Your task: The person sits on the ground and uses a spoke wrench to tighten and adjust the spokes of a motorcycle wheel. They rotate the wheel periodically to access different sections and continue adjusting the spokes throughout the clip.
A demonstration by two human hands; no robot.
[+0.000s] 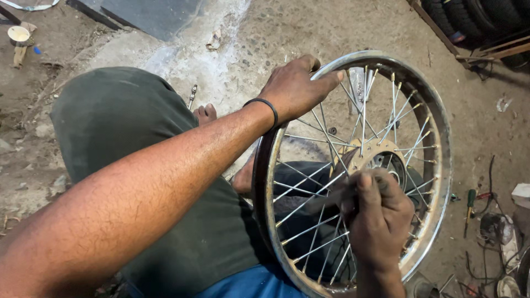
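Note:
A chrome spoked wheel rim (pixel 441 149) stands upright between my knees, its metal hub (pixel 381 157) near the middle. My left hand (pixel 295 88), with a black band on the wrist, grips the top left of the rim. My right hand (pixel 378 212) reaches in among the spokes (pixel 309 201) just below the hub, fingers pinched on a spoke. Whether it also holds a small tool is hidden by the fingers. My knee in dark green cloth (pixel 121 121) fills the left side.
Rough concrete floor (pixel 309 27) lies all around. A green-handled screwdriver (pixel 470 201) and small parts lie at the right. Stacked tyres (pixel 475 14) sit on a rack at top right. A small bolt (pixel 192 94) lies by my bare toes (pixel 206 113). A cup (pixel 19 34) stands top left.

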